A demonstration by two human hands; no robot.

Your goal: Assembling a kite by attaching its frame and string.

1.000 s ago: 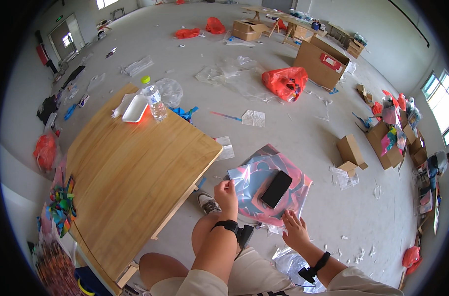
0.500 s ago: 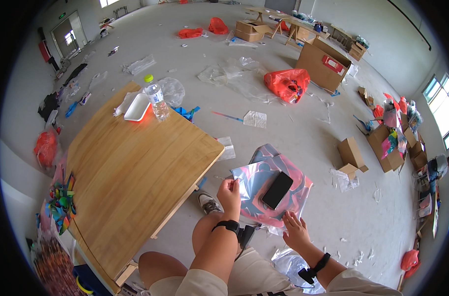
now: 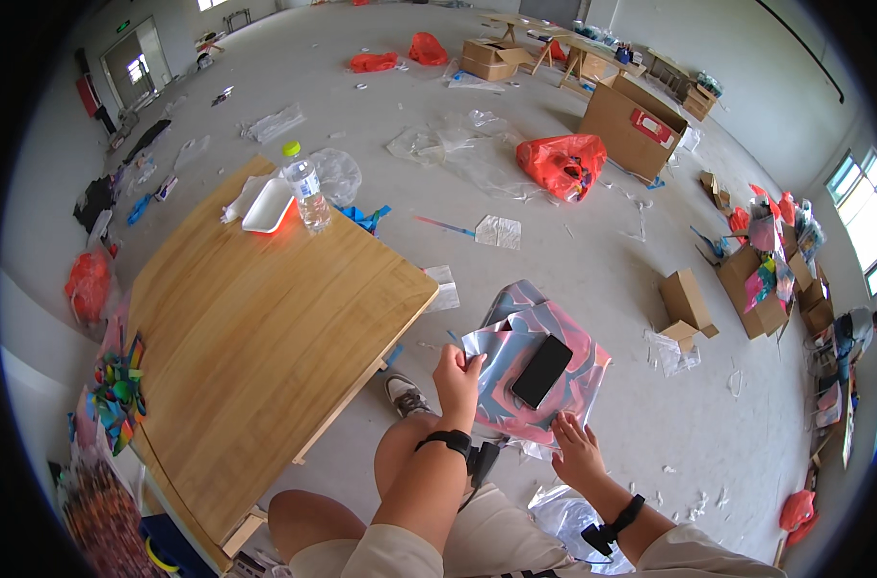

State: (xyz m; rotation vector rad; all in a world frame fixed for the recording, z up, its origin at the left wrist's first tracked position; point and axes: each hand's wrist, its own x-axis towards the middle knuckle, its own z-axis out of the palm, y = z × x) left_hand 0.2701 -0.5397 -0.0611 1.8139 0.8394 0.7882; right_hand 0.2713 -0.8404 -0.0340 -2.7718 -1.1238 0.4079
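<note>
Sheet of glossy pink-and-grey patterned plastic film (image 3: 581, 371) lies in front of the seated person in the head view, with a dark grey-blue piece (image 3: 517, 297) showing past its far left edge; what carries them cannot be made out. The left hand (image 3: 455, 382) has its thumb and fingers clamped together on the sheet's left edge, which curls up there. The right hand (image 3: 578, 448) rests with fingers extended and slightly apart on the sheet's near edge, gripping nothing. Between the hands, a black rectangular smartphone (image 3: 542, 372) lies aslant around the sheet's middle, well in from its edges. To the left stands a honey-coloured wooden table (image 3: 274, 356); along its far edge are a clear plastic bottle with a yellow-green cap (image 3: 308, 199), upright, and, just left of it, a white rectangular tray with red sides (image 3: 267, 206).
</note>
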